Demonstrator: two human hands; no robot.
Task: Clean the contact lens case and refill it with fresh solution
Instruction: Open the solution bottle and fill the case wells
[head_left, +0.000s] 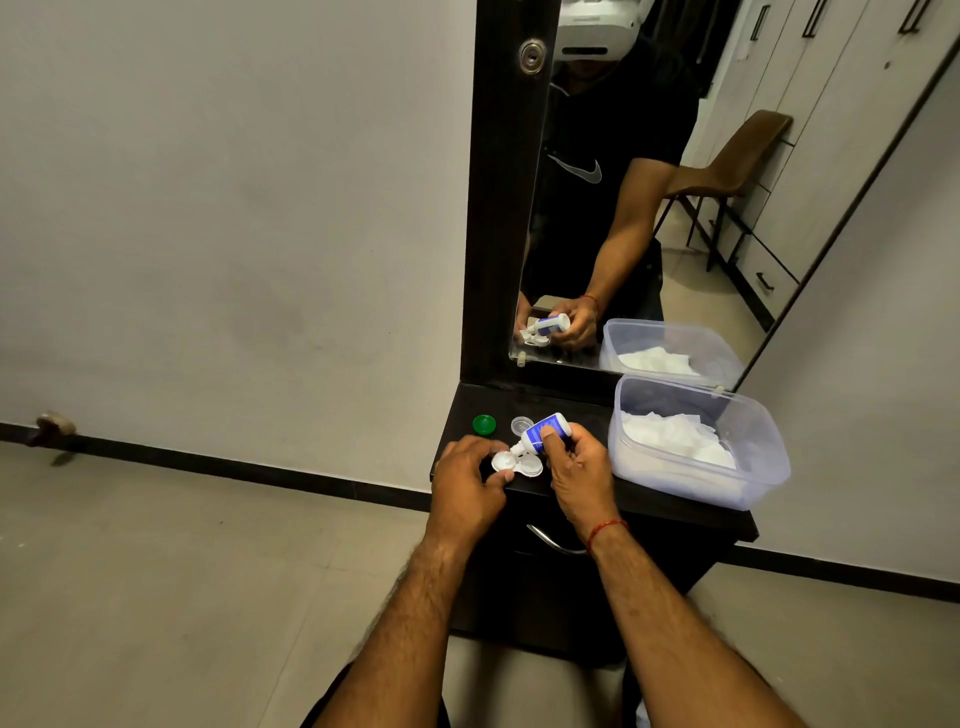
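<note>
Right hand (576, 467) tilts bottle (545, 428) over case (517, 462) on dark dresser (587, 409), mirror (727, 291) behind

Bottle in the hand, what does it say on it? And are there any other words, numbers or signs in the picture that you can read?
No words can be read here.
solution bottle, held by the right hand: blue label, print too blurred to read.
black shirt in the mirror: a pale swoosh logo, no letters.
green cap and plastic tub: no writing shows.
</note>
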